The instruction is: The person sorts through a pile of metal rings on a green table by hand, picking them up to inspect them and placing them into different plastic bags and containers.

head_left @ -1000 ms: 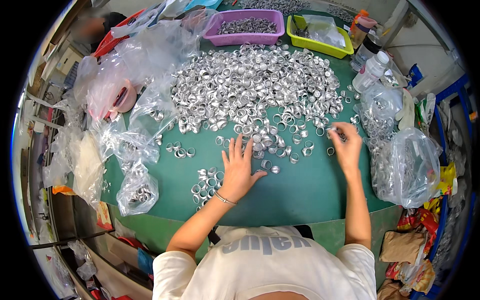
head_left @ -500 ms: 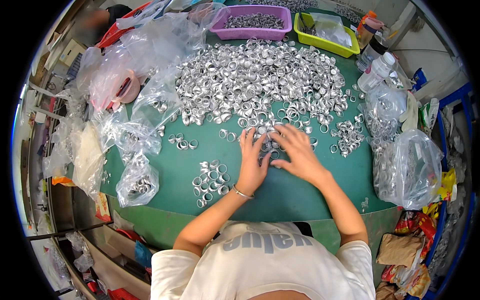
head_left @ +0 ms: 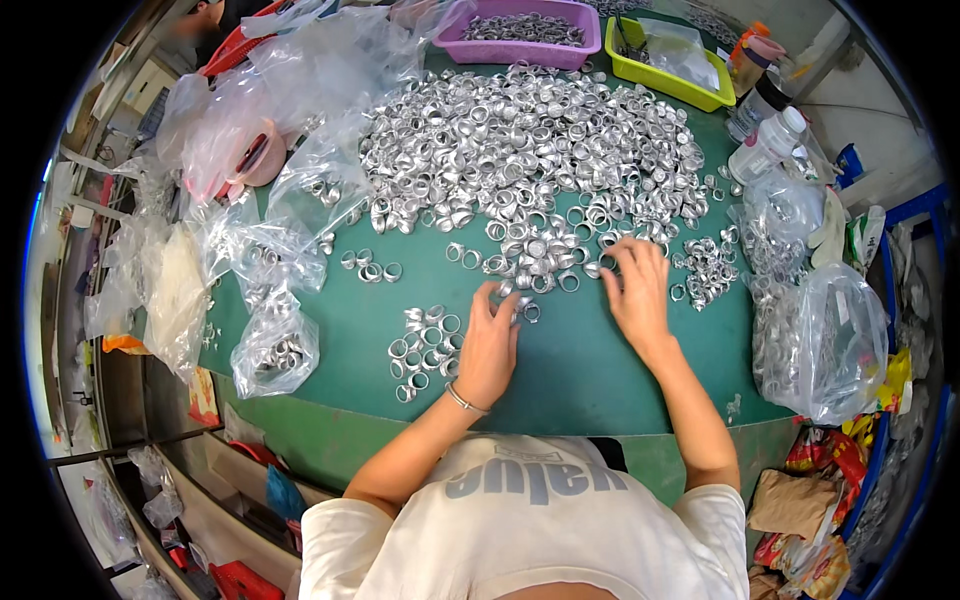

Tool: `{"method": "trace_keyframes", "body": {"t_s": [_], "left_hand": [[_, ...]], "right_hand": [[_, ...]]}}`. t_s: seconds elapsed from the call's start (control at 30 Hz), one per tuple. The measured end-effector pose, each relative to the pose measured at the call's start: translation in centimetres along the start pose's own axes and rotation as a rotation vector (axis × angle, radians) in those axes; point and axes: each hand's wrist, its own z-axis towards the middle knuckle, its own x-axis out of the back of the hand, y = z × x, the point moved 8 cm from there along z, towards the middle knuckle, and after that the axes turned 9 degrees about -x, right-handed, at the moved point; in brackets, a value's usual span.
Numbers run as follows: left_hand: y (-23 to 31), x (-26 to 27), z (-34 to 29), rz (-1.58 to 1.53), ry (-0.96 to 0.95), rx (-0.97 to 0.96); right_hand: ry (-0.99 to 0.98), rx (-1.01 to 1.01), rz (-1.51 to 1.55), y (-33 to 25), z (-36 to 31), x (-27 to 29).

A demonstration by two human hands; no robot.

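A broad heap of silver-coloured metal rings point(head_left: 530, 140) covers the far middle of the green table point(head_left: 570, 390). A smaller cluster of rings point(head_left: 540, 248) spills from its near edge. My left hand point(head_left: 487, 345) is at the near side of this cluster, fingers curled in by a few rings; what they hold is partly hidden. On the cluster's right side, my right hand point(head_left: 640, 295) has thumb and fingers around a ring point(head_left: 607, 262). Left of my left hand lies a separate group of rings point(head_left: 425, 350), with several more rings point(head_left: 370, 265) farther off.
A purple basket point(head_left: 515, 55) and a yellow-green tray point(head_left: 670, 80) stand behind the heap. Small metal pieces point(head_left: 708, 272) lie to the right. Clear plastic bags point(head_left: 825, 340) line the right edge, with bottles point(head_left: 768, 145) beyond. More bags point(head_left: 275, 355) crowd the left, near a pink cup point(head_left: 262, 160).
My hands have parted: the left drew slightly nearer to me, the right moved to the right. The small cluster between them is now uncovered. The view has shifted slightly.
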Motion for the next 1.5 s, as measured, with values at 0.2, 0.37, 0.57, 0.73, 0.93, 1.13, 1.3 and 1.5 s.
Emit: {"method": "trace_keyframes", "body": {"t_s": [0.2,0.37,0.57,0.73,0.93,1.13,1.3,1.5], "left_hand": [[0.2,-0.6,0.7,-0.038,0.050,-0.019],[1.1,0.7,0.8,0.090,0.097,-0.071],[1.3,1.0,1.5,0.051,0.158,-0.081],[1.3,1.4,1.7,0.028,0.187,-0.093],[-0.7,-0.4,1.5,-0.729,0.103,0.295],[0.9,-1.1,1.1,-1.175,-0.060,0.434],[4.1,2.0,1.5,-0.643,0.044,0.191],[5.1,2.9,2.0,-0.430,0.054,0.026]], "right_hand": [[-0.236,0.153,-0.045,-5.8,-0.7,-3.7],[-0.169,0.271,-0.092,-5.8,-1.1,-4.2],[-0.151,0.312,0.000,-5.6,-1.3,-3.9],[-0.197,0.179,0.140,-5.3,-0.9,-3.3],[-0.080,0.105,0.530,-5.5,-1.9,1.0],[-0.098,0.197,0.570,-7.4,-2.7,3.5],[-0.153,0.285,0.496,-8.1,-3.3,4.2],[-0.206,0.221,0.531,-8.7,-3.6,4.6]]}}
